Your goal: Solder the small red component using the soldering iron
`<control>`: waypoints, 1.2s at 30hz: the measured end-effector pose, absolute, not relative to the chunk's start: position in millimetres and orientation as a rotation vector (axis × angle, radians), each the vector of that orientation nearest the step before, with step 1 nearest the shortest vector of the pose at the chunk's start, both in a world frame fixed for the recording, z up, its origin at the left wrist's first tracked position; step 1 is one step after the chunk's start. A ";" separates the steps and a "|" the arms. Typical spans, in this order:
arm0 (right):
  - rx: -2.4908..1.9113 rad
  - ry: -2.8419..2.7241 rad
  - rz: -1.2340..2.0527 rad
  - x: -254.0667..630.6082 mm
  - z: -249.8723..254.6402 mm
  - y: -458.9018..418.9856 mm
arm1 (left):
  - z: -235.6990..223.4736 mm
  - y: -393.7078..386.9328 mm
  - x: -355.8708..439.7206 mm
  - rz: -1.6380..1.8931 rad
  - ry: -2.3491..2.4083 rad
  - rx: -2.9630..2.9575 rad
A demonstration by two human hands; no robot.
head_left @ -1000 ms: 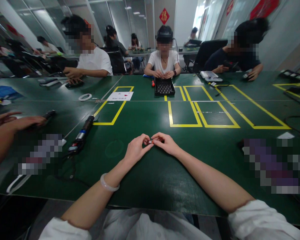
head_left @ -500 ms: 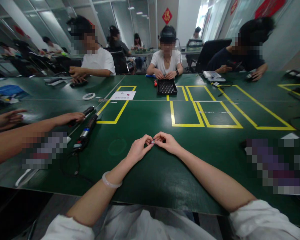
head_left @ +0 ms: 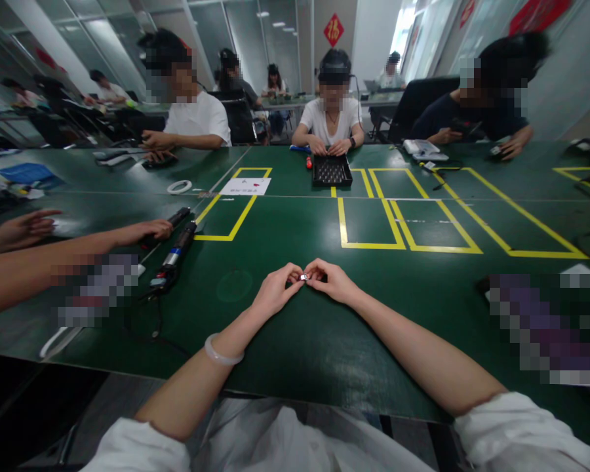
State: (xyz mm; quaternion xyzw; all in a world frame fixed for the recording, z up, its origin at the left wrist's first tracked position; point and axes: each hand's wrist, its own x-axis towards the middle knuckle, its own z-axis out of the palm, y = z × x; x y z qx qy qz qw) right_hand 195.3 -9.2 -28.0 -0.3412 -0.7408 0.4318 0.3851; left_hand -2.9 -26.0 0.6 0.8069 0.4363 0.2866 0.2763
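Observation:
Between my two hands, just above the green table (head_left: 324, 347), is a tiny silvery-white piece (head_left: 303, 278), too small for me to tell its kind. My left hand (head_left: 279, 288) pinches it from the left with thumb and fingertips; a pale bangle (head_left: 223, 353) circles that wrist. From the other side, my right hand (head_left: 333, 280) closes its thumb and fingers on the piece's right edge. Both sets of fingertips nearly meet and partly hide it.
Black electric screwdriver (head_left: 173, 259) lies left, near a neighbour's outstretched hand (head_left: 152, 229). Yellow tape outlines (head_left: 373, 246) mark the table. Across it, a person works over a black tray (head_left: 332, 173). White paper (head_left: 246, 186) and a tape roll (head_left: 179, 187) lie left of the tray.
The view has shifted slightly, so the surroundings sit a little further right. My hands keep their pinch, and the small piece now shows a brighter face.

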 end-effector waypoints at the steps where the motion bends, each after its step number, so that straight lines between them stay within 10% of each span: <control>1: -0.870 -1.887 1.099 195.3 -28.2 -9.2 | 0.5 -25.9 -3.0 0.771 1.170 2.170; 36: -0.876 -1.748 1.271 196.7 -30.2 -6.2 | 1.2 -33.1 -3.5 0.743 1.228 2.286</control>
